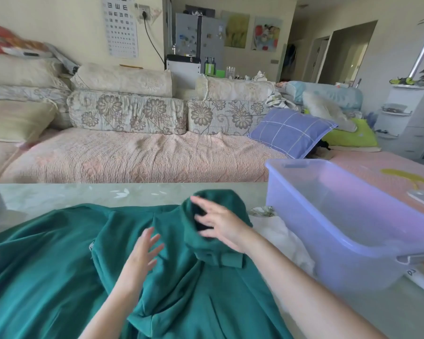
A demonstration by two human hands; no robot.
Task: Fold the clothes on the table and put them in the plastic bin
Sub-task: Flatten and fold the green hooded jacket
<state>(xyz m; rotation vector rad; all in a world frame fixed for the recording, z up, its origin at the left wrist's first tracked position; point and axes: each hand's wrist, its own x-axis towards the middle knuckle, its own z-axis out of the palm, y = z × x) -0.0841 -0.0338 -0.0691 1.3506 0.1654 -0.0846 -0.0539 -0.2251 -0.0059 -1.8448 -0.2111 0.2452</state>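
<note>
green garment [59,253] lies spread flat on the desk [59,194], likely for smoothing before folding: left hand [140,255] and right hand [222,227] over it, fingers [146,237] splayed wide, holding nothing; plastic bin [328,216] stands just right, within reach.

Bare from fingertips to the lower edge on both sides. On the left, a slim left hand [142,250] with long fingers, joined to a narrow, uncovered left forearm [113,302]. On the right, a right hand [220,226] blurred at the fingertips, joined to an uncovered right forearm [304,285], drawn long and thick by the wide lens toward the bottom right corner
</note>
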